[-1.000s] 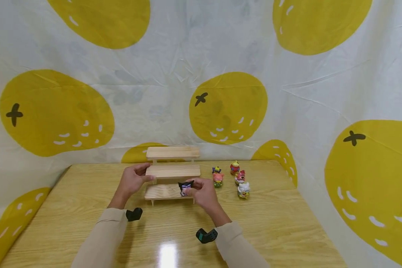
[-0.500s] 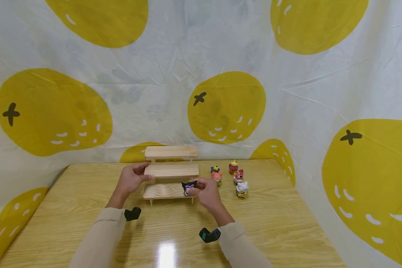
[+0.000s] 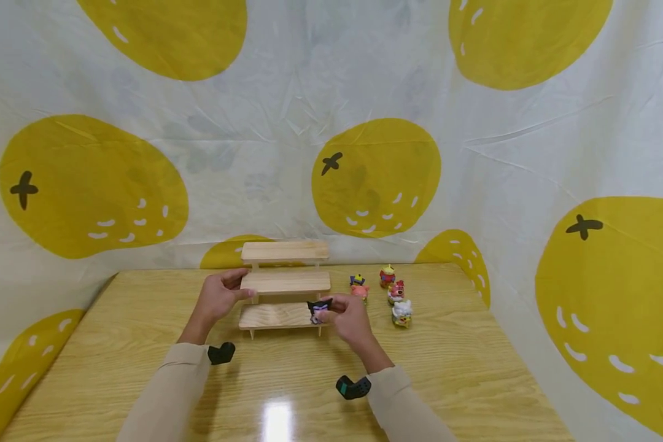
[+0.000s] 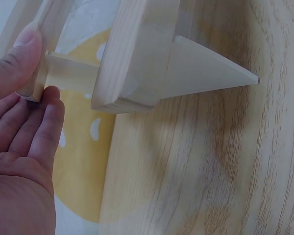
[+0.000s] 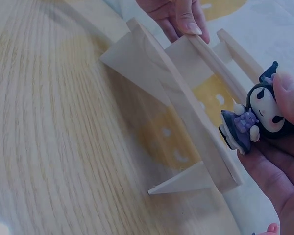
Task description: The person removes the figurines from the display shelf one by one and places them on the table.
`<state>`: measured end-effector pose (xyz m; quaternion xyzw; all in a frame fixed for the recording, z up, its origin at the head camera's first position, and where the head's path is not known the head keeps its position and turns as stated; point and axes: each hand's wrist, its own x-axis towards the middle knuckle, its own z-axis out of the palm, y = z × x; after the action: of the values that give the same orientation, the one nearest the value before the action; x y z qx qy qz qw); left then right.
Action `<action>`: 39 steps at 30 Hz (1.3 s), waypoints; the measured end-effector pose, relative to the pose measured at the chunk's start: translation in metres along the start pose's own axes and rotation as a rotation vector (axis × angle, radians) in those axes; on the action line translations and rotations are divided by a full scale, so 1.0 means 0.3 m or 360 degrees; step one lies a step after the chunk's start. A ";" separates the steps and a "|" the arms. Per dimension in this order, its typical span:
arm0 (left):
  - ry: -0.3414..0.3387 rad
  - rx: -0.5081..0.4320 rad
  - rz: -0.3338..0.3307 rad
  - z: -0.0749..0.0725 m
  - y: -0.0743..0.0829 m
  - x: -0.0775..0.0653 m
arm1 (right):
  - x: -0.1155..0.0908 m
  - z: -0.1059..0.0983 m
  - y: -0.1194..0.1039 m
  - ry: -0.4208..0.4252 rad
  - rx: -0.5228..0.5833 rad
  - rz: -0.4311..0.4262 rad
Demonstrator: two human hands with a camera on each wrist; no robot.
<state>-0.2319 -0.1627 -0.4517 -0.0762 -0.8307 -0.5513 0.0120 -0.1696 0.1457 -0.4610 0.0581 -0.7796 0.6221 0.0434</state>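
A three-tier wooden display stand (image 3: 279, 315) stands towards the back of the table. My left hand (image 3: 215, 302) grips the left end of its middle board (image 3: 290, 282); in the left wrist view the thumb (image 4: 28, 41) lies on one face of the board and the fingers curl at the other. My right hand (image 3: 352, 320) pinches a small figurine (image 5: 257, 110) between thumb and fingers. It has a white face, a black hood and a little purple toy at its chest. In the head view the figurine overlaps the right end of the lowest board.
Several small figurines stand on the table right of the stand, among them a pink one (image 3: 360, 293), a white one (image 3: 402, 312) and one in red (image 3: 387, 276). A white curtain (image 3: 254, 178) with yellow fruit prints hangs close behind the table.
My right hand has moved a little to the right along the lowest board with the figurine in it. My left hand stays on the middle board.
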 end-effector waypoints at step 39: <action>0.0010 0.0036 -0.0001 0.004 0.005 0.000 | -0.001 -0.172 0.093 0.0198 -0.0019 0.0047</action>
<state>-0.2317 -0.1611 -0.4506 -0.0740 -0.8368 -0.5422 0.0153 -0.1735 0.2021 -0.4765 0.0076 -0.7798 0.6204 0.0831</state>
